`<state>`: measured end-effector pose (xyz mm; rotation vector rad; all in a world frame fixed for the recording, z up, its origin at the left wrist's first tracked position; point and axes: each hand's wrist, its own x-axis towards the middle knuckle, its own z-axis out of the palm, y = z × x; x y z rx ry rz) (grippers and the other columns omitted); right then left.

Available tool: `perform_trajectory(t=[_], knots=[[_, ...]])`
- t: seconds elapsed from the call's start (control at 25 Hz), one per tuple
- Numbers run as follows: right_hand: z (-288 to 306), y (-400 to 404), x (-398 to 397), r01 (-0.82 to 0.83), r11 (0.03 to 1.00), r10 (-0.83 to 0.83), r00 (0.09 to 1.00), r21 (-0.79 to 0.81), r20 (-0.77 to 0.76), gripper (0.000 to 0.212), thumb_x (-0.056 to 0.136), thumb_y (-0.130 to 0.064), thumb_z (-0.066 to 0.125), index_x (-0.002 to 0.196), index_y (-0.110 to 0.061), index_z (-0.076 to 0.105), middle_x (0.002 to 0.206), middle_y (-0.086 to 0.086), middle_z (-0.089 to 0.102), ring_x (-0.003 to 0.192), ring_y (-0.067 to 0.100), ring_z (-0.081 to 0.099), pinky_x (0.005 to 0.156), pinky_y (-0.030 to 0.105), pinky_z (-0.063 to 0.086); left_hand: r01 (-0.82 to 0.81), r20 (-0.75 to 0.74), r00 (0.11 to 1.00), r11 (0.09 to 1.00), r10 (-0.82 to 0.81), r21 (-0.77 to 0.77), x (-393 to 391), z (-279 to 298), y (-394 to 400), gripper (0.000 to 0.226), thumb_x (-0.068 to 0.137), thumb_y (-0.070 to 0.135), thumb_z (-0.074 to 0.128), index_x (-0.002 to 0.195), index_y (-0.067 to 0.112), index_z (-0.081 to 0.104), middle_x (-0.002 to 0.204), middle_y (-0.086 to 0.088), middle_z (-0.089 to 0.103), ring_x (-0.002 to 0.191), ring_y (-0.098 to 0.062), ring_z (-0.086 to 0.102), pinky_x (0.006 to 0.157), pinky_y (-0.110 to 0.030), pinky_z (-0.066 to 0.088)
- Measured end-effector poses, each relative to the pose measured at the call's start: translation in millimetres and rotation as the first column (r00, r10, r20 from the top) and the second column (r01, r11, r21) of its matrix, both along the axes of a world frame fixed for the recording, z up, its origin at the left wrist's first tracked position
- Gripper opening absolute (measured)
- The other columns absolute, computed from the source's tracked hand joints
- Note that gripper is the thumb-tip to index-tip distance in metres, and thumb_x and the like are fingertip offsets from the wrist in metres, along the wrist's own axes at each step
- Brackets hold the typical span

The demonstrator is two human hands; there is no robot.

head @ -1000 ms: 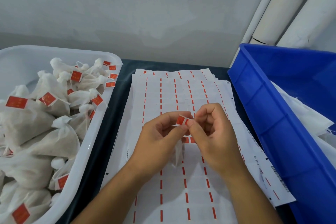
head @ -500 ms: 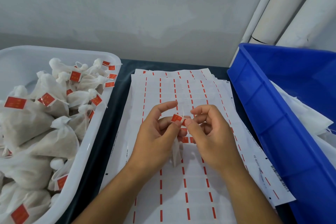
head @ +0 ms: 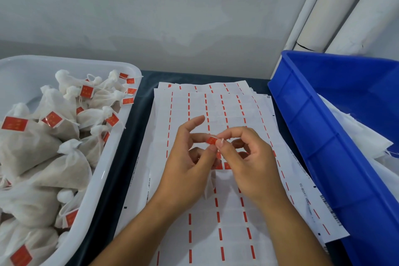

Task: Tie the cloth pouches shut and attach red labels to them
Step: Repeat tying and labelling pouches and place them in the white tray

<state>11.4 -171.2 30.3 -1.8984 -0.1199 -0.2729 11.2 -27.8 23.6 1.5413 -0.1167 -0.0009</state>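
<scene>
Red label (head: 211,140): pinched by left hand (head: 190,164); long axis crosswise.
String (head: 221,141): pinched by right hand (head: 248,157), touching label's right edge.

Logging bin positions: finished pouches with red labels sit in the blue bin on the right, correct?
Not quite. The head view shows the labelled pouches in the white tub on the left; the blue bin on the right holds unlabelled white cloth.

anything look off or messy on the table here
Mostly tidy. The stacked label sheets are fanned unevenly at the far edge, and white cloth spills over the blue bin's rim.
</scene>
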Motion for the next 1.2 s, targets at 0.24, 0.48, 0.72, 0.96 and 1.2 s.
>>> perform_trajectory(t=[0.24, 0.48, 0.72, 0.96, 1.2], knots=[[1.1, 2.5, -0.6, 0.100, 0.972, -0.083, 0.993, 0.211, -0.088, 0.014, 0.088, -0.038, 0.075, 0.100, -0.036, 0.068, 0.091, -0.022, 0.074, 0.092, -0.001, 0.071, 0.066, 0.008, 0.053, -0.157, 0.159, 0.979, 0.971, 0.128, 0.182, -4.9, -0.6, -2.0, 0.043, 0.091, 0.035, 0.070, 0.120, 0.059, 0.047, 0.108, 0.024, 0.058, 0.082, -0.014, 0.068, 0.067, -0.017, 0.055], [2.1, 6.0, -1.0, 0.158, 0.930, -0.115, 0.983, 0.331, -0.146, 0.029, 0.080, -0.043, 0.077, 0.104, -0.033, 0.063, 0.086, -0.020, 0.076, 0.087, -0.001, 0.073, 0.064, 0.007, 0.053, -0.328, 0.347, 0.913, 0.894, 0.215, 0.306, -6.5, -1.1, -4.9, 0.018, 0.087, 0.039, 0.069, 0.104, 0.036, 0.068, 0.109, 0.008, 0.055, 0.093, -0.002, 0.061, 0.073, -0.006, 0.048], [4.5, 4.3, -1.6, 0.142, 0.936, -0.098, 0.984, 0.322, -0.149, 0.042, 0.069, -0.055, 0.074, 0.101, -0.031, 0.064, 0.085, -0.018, 0.076, 0.085, 0.001, 0.074, 0.065, 0.009, 0.055, -0.358, 0.327, 0.911, 0.878, 0.252, 0.319, -6.6, -1.9, -3.1, 0.024, 0.085, 0.041, 0.068, 0.103, 0.028, 0.077, 0.103, 0.010, 0.058, 0.098, 0.000, 0.057, 0.077, -0.005, 0.047], [2.3, 5.6, -2.1, 0.090, 0.958, -0.068, 0.994, 0.272, -0.089, 0.029, 0.078, -0.043, 0.079, 0.102, -0.033, 0.065, 0.091, -0.020, 0.075, 0.088, 0.001, 0.073, 0.064, 0.009, 0.054, -0.321, 0.228, 0.938, 0.905, 0.262, 0.280, -1.8, -3.9, 0.6, 0.013, 0.087, 0.039, 0.070, 0.098, 0.034, 0.076, 0.096, 0.014, 0.062, 0.091, -0.006, 0.060, 0.070, -0.013, 0.050], [4.1, 0.4, -1.0, -0.012, 0.991, 0.021, 0.997, 0.130, -0.072, 0.020, 0.086, -0.051, 0.069, 0.105, -0.049, 0.069, 0.102, -0.027, 0.071, 0.099, -0.002, 0.069, 0.069, 0.010, 0.055, -0.251, 0.152, 0.965, 0.929, 0.216, 0.273, 2.4, -5.4, 1.5, 0.012, 0.090, 0.041, 0.069, 0.096, 0.033, 0.075, 0.097, 0.015, 0.063, 0.083, -0.010, 0.064, 0.066, -0.018, 0.054]])
